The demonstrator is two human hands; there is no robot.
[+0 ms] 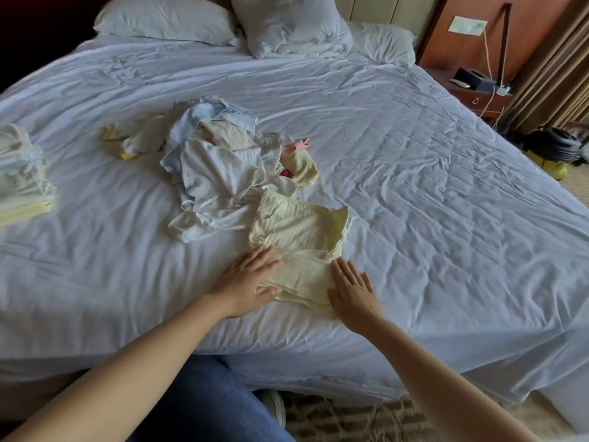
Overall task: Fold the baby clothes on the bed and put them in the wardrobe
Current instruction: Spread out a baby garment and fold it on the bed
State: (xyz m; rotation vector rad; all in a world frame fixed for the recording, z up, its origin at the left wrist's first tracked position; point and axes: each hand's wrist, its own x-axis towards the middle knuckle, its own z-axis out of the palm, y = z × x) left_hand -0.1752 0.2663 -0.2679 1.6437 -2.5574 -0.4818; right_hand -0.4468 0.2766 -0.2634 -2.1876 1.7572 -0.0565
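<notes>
A wide bed (430, 186) in a wrinkled white sheet fills the room. A wooden nightstand (478, 98) and brown curtains (551, 68) stand at the far right, and a patterned rug (350, 419) lies on the near floor. Two pillows (165, 22) flank one bunched duvet (287, 27) at the far end. One folded stack (22, 177) sits at the left and one loose heap of baby clothes (216, 154) in the middle. One pale yellow garment (299, 231) lies near the bed's near edge. The left hand (248, 282) and the right hand (353, 291) both press flat on it, fingers straight, gripping nothing.

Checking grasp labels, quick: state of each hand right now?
Left hand: open, fingers flat, pressing the yellow garment.
Right hand: open, fingers flat at the same garment's right edge.
</notes>
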